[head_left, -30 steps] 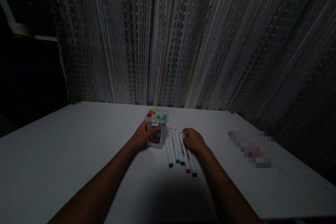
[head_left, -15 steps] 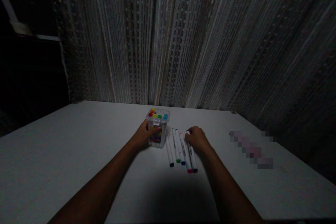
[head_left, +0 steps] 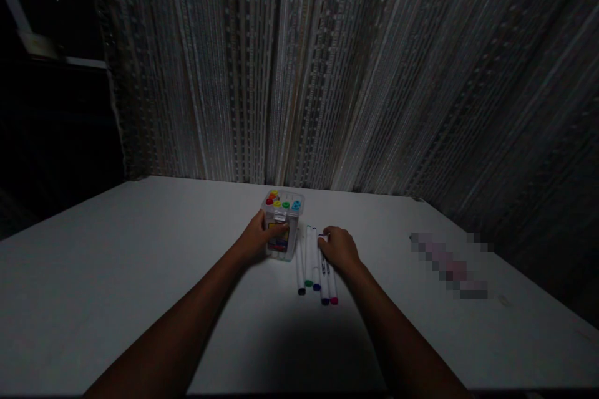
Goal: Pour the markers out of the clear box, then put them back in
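My left hand [head_left: 258, 238] grips the side of a clear plastic marker box [head_left: 282, 224], which stands upright on the white table [head_left: 116, 262]. Coloured marker caps show at its top, and a yellow label shows through its front. To the right of the box lie several white markers [head_left: 316, 268] side by side, with dark, green, blue, purple and pink tips toward me. My right hand [head_left: 339, 249] rests curled over their far ends, which it hides. Whether it grips them, I cannot tell.
A pixelated, unreadable object [head_left: 449, 265] lies on the table to the right of my right hand. A hanging string curtain [head_left: 281, 75] rises behind the table's far edge, and a dark opening [head_left: 47, 124] lies at the far left.
The fanned markers have drawn together and now lie nearly parallel. My right hand has moved left over their far ends. My left hand remains on the box.
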Tool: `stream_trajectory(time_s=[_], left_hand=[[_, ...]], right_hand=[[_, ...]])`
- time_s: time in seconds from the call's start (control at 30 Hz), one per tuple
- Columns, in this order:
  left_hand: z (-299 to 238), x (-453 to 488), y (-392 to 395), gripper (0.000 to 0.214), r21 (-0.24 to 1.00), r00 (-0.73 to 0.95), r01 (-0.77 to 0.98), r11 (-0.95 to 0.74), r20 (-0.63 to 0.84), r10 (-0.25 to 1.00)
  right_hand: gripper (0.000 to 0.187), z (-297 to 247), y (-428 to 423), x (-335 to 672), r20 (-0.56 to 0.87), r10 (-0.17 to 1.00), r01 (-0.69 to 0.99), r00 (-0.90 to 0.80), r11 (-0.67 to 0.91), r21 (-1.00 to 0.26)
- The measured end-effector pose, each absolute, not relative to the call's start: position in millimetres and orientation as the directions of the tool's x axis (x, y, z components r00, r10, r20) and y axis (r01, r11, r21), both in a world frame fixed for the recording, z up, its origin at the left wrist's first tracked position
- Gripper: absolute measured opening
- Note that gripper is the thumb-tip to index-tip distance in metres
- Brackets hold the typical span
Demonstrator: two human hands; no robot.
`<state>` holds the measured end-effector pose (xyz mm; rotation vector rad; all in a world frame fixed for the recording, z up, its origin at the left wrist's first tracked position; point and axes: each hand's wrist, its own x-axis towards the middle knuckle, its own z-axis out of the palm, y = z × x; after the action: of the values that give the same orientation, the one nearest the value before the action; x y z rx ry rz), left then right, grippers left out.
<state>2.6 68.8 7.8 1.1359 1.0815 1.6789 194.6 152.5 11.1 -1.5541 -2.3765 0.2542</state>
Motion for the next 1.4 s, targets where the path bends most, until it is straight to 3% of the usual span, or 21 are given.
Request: stream_trajectory(time_s=[0.13,0.27,0.4,0.53,0.73,0.9,1.17,1.4], left_hand=[[7.9,2.8,68.4,0.052,0.941,-0.261,-0.160,-0.298,0.251,0.932],[6.6,2.9,69.4,0.053,0.935,-0.250,-0.183,-0.305,0.256,0.934],[5.6,1.6,70.7,0.053,0.940,-0.266,-0.162,-0.300,0.251,0.931],[7.5,2.2,70.0,0.055,0.946,-0.271,-0.149,-0.287,0.240,0.932],[10.5,5.2,67.8,0.057,0.941,-0.281,-0.171,-0.292,0.238,0.930],[6.6,2.7,69.5,0.053,0.934,-0.258,-0.189,-0.302,0.250,0.933],[6.8,2.0,69.7,0.051,0.931,-0.253,-0.192,-0.310,0.258,0.932],[4.9,0.4,70.0,0.052,0.935,-0.244,-0.186,-0.303,0.254,0.936]], right_hand=[[0.035,12.0,150.7,195.2,0.164,0.904,0.861,-0.394,0.426,-0.279],[0.043,10.0,147.8,192.5,0.221,0.838,0.796,-0.498,0.543,-0.267],[0.044,5.8,150.0,191.8,0.150,0.775,0.734,-0.613,0.630,-0.256],[0.043,0.1,156.4,194.7,0.122,0.744,0.697,-0.657,0.661,-0.277],[0.045,-5.5,160.4,195.2,0.198,0.665,0.583,-0.720,0.735,-0.346],[0.041,-2.2,158.0,195.0,0.152,0.710,0.628,-0.687,0.686,-0.368],[0.034,5.8,157.4,201.5,0.213,0.776,0.697,-0.594,0.629,-0.345],[0.035,14.0,157.4,205.2,0.129,0.857,0.805,-0.499,0.513,-0.296]])
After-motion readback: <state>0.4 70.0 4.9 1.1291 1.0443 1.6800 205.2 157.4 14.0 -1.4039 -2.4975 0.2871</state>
